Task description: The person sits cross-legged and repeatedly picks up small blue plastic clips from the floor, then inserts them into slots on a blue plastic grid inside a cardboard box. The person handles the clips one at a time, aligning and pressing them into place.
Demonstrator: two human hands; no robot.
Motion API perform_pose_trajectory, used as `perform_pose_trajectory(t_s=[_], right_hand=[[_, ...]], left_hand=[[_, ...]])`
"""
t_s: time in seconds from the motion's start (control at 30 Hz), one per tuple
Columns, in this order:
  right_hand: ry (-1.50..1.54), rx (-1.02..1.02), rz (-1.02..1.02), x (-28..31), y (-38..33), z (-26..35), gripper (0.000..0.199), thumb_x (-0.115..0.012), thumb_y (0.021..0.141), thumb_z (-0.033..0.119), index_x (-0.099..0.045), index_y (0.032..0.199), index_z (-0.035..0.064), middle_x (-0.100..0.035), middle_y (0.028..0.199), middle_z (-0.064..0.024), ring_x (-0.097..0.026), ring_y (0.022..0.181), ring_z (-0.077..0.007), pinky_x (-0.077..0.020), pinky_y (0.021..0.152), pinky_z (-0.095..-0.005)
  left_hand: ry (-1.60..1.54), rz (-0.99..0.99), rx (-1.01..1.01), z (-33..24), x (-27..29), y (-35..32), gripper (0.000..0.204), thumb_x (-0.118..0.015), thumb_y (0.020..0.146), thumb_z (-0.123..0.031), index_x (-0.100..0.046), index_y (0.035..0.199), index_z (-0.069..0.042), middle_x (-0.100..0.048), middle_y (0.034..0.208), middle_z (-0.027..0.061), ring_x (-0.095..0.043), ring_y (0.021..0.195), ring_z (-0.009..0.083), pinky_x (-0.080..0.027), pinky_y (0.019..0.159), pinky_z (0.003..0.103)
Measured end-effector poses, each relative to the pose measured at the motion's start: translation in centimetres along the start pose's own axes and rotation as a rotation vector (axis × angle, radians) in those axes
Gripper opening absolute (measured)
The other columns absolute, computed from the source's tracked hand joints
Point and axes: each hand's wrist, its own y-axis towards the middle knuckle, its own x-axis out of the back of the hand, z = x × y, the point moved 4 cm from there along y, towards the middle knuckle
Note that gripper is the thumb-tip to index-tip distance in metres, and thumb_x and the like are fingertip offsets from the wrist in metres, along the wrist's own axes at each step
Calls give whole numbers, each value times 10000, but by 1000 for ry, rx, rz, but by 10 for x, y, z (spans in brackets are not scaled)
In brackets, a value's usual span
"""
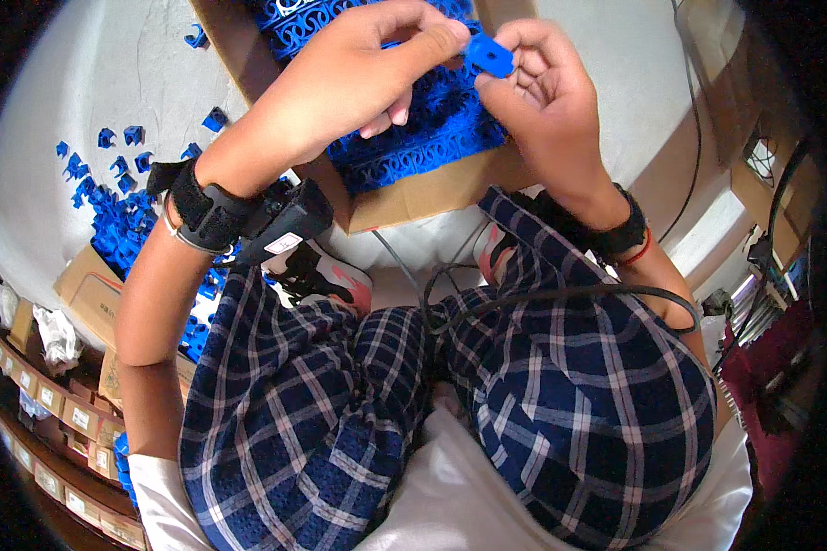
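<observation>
A small blue plastic part (490, 55) is held between both hands above my knees. My left hand (349, 78) pinches its left end with thumb and forefinger. My right hand (542, 87) grips its right end with the fingertips. Under the hands a sheet of brown cardboard (423, 193) lies on the floor, carrying rows of joined blue plastic parts (423, 147). Each wrist wears a black strap; the left one carries a black device (285, 220).
A heap of loose blue parts (119, 197) lies on the white floor at left. Brown cardboard boxes (87, 294) and a shelf of small labelled boxes (55, 413) stand at lower left. A black cable (560, 296) runs across my checked trousers. More cables and clutter are at right.
</observation>
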Motion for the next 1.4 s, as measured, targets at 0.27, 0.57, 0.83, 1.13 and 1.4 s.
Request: perform_pose_trajectory(t_s=[0.27, 0.57, 0.83, 1.13, 1.4], right_hand=[[-54, -46, 204, 20, 2, 8, 258, -671, 889, -3, -566, 1121, 40, -619, 936, 9, -618, 914, -72, -506, 826, -218], [-1322, 505, 387, 28, -20, 9, 189, -710, 798, 162, -622, 965, 144, -623, 935, -42, -601, 967, -237, -433, 1010, -413], [-1632, 471, 322, 19, -22, -18, 82, -613, 793, 95, -660, 821, 155, -642, 785, -16, -606, 986, -198, -261, 1154, -556], [-1833, 289, 435, 17, -19, -25, 137, -675, 827, 171, -748, 943, 186, -720, 881, -9, -610, 1080, -178, -247, 1161, -551], [-1794, 284, 453, 17, -18, -24, 129, -676, 819, 160, -747, 923, 189, -715, 862, -29, -617, 1060, -180, -267, 1152, -539]], left_hand=[[65, 99, -98, -5, -11, 6, 195, -601, 995, -293, -624, 1071, -116, -609, 852, -23, -420, 502, -2, -241, 386, 170], [801, 57, -433, 29, -23, 14, 166, -639, 887, -130, -658, 1027, -41, -703, 970, 132, -688, 860, 300, -539, 796, 387], [1156, 70, -439, 53, -43, -10, 314, -566, 866, -63, -653, 1168, -54, -634, 977, 167, -678, 804, 358, -573, 739, 430], [1145, 69, -441, 62, -47, -13, 358, -533, 893, -69, -624, 1238, -47, -607, 1000, 172, -680, 770, 347, -576, 696, 423], [1183, 70, -472, 60, -45, -16, 371, -533, 895, -79, -616, 1256, -50, -597, 998, 167, -680, 721, 337, -576, 653, 418]])
